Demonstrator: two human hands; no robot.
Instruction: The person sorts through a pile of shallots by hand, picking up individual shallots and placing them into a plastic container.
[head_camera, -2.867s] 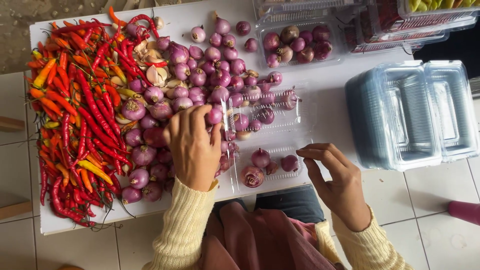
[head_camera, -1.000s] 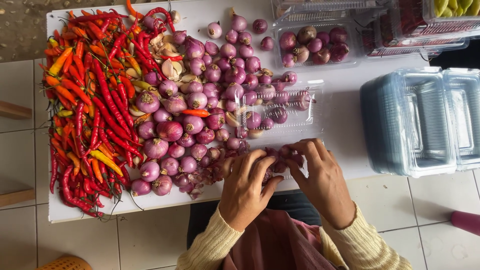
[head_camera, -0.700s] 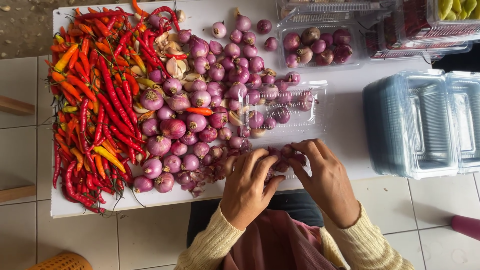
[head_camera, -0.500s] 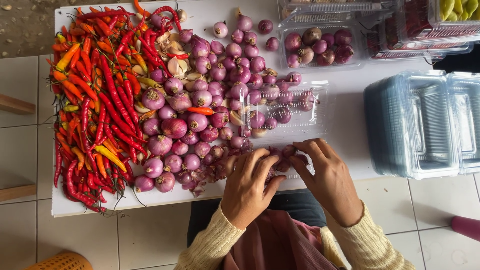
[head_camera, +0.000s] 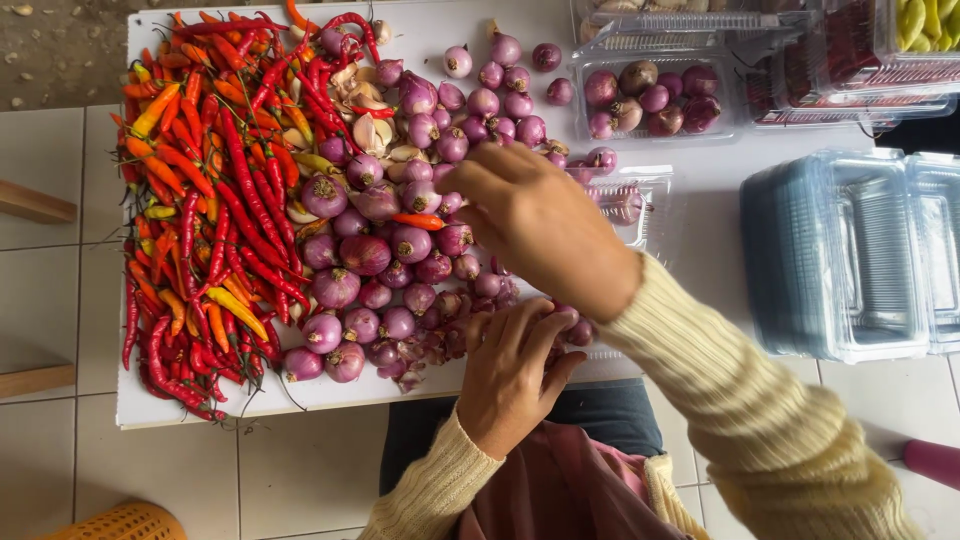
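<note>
Shallots (head_camera: 400, 250) under 2 loosely open hands (head_camera: 520, 370)

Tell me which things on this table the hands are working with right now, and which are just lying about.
In hand:
- right hand reaching over the shallot pile
- left hand on shallots at the table's near edge
- open clear tray beside them

Lying about:
- chillies
- garlic cloves
- filled shallot tray
- stacked empty trays

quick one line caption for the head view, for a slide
Right hand reaches across a pile of shallots beside red chillies while left hand rests at the white table edge.
</note>
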